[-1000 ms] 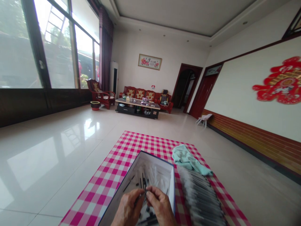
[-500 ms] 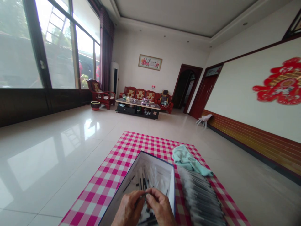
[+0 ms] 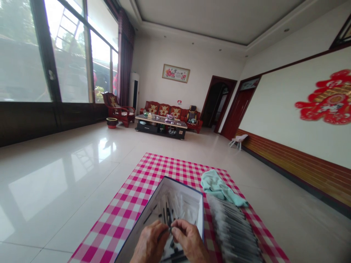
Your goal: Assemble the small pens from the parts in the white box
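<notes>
My left hand and my right hand meet at the bottom of the view, fingers pinched together on a thin dark stick-like piece between them. They hover over an open box with white inside walls and a dark blue rim. Several thin black and clear sticks lie inside it. The box rests on a pink-and-white checked cloth spread on the floor. To the right of the box lies a long row of clear-wrapped dark packets.
A crumpled mint-green rag lies on the cloth behind the packets. Glossy white tiles surround the cloth. Far back stand a dark coffee table, a red sofa, an armchair and a small white stool. Large windows line the left wall.
The hands have stayed pinched together over the box, shifting only slightly. The view tilted a little.
</notes>
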Tool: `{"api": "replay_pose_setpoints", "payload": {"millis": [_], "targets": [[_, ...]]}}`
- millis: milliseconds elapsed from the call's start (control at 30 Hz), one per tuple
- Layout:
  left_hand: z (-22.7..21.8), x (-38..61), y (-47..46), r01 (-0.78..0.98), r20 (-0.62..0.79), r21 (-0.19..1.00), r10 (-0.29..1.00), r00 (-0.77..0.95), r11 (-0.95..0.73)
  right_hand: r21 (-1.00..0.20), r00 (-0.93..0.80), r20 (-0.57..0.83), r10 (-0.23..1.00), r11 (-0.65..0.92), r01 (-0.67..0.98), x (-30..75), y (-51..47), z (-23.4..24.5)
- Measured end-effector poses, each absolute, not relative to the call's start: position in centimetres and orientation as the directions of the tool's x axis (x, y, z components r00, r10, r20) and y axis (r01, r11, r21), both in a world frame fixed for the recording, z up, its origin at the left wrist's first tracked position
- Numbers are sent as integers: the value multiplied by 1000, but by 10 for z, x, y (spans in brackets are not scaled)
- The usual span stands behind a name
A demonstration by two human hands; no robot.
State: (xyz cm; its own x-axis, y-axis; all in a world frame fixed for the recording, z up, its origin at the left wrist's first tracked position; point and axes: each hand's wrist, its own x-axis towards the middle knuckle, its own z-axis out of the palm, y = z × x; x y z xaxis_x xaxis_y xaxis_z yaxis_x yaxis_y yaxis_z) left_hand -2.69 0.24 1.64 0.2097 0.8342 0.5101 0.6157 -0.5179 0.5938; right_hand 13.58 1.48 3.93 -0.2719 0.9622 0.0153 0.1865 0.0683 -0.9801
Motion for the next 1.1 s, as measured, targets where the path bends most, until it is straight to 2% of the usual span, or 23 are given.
{"api": "replay_pose_setpoints", "payload": {"millis": [100,233,333,500,700,867,1100], "targets": [[18,-26,2,625,496,587,839,224,-515,-955,-291,32,956,116,274,134,14,39],[16,-25,1,638,485,577,842,235,-510,-807,-223,262,939,340,482,127,17,30],[13,-24,1,651,464,566,848,256,-506,-719,-193,354,915,398,570,124,22,19],[11,-25,3,680,466,536,847,257,-501,-766,-163,325,932,360,532,133,17,18],[13,-26,2,689,478,526,843,246,-499,-784,-289,266,920,381,490,133,9,39],[12,-24,1,680,460,524,843,281,-513,-733,-269,342,901,434,524,129,13,31],[14,-25,-1,680,431,550,863,265,-484,-808,-213,237,948,314,498,130,8,37]]}}
